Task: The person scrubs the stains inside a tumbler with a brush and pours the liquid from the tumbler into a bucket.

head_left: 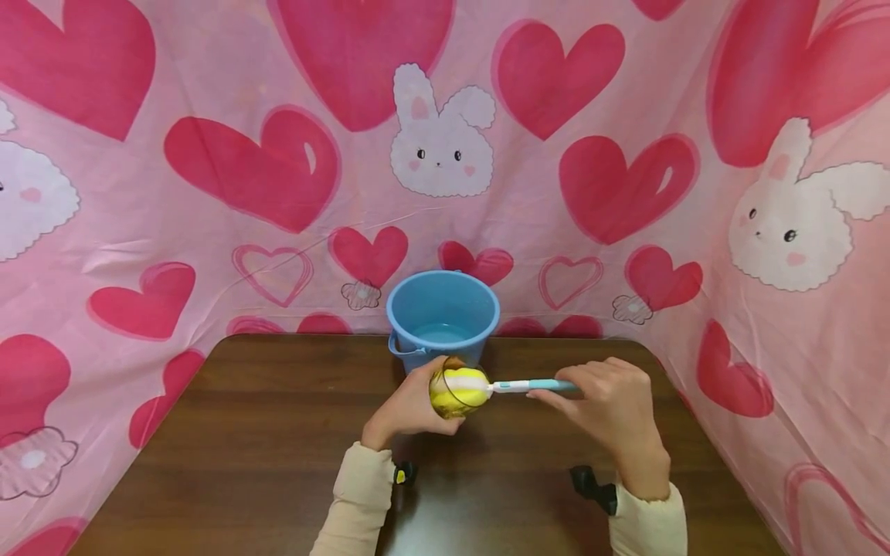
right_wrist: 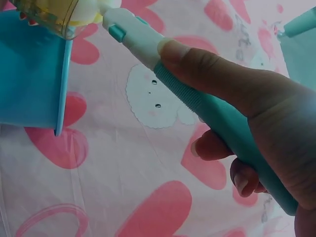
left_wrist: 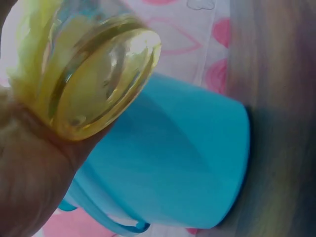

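Observation:
My left hand [head_left: 406, 405] grips a yellow-tinted clear glass [left_wrist: 94, 89], tilted sideways with its mouth toward the right. Inside the glass sits the yellow and white sponge head [head_left: 462, 386] of a cup brush. My right hand [head_left: 615, 401] holds the brush's teal and white handle [right_wrist: 217, 118], thumb along the top and fingers curled beneath. Both hands are above the table, just in front of a blue bucket [head_left: 392, 316]. The left wrist view shows the glass's thick base close up, with the bucket [left_wrist: 182, 153] behind it.
Water [head_left: 441, 333] lies at the bottom of the bucket, whose handle [head_left: 406, 349] hangs at its front left. The brown wooden table [head_left: 278, 432] ends at a pink cloth [head_left: 528, 208] printed with hearts and rabbits. Black straps [head_left: 594, 488] show at both wrists.

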The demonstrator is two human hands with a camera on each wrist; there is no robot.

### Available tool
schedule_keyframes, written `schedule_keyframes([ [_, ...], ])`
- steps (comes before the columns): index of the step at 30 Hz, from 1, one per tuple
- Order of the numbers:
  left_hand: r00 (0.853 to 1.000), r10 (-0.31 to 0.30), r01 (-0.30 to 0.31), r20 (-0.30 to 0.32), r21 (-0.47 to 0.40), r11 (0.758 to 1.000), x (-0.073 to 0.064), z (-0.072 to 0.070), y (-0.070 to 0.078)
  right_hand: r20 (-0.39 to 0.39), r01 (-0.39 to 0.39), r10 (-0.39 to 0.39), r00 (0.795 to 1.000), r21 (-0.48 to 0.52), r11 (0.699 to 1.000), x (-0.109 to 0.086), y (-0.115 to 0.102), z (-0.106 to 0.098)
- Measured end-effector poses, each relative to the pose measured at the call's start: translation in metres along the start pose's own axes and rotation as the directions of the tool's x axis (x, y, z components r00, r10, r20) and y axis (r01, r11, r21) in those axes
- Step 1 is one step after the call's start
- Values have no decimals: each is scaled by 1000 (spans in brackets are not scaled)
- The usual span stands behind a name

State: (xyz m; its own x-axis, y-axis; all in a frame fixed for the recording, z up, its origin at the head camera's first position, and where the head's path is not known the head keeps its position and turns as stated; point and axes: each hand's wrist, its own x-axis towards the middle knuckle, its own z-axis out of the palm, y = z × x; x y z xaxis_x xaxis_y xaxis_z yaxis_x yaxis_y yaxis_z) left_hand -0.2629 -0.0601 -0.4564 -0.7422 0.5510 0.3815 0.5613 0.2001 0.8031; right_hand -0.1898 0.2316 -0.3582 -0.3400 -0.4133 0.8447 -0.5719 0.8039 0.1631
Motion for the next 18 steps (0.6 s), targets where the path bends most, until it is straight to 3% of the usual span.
schedule_keyframes([
  [3, 1000, -4, 4, -22, 6, 1000, 1, 3, -1, 20, -2, 2, 1000, -9, 1000, -1, 1, 2],
  [9, 998, 2, -1, -69, 15, 1000, 0, 0, -2, 155, -102, 104, 982, -22, 995, -3, 1, 1],
  [13, 998, -4, 5, -59, 23, 1000, -1, -1, -5, 219, -101, 106, 970, -33, 994, -3, -1, 0],
  [18, 999, -24, 25, -34, 27, 999, -1, 0, -9, 231, -94, 98, 968, -31, 995, -4, 0, -2],
])
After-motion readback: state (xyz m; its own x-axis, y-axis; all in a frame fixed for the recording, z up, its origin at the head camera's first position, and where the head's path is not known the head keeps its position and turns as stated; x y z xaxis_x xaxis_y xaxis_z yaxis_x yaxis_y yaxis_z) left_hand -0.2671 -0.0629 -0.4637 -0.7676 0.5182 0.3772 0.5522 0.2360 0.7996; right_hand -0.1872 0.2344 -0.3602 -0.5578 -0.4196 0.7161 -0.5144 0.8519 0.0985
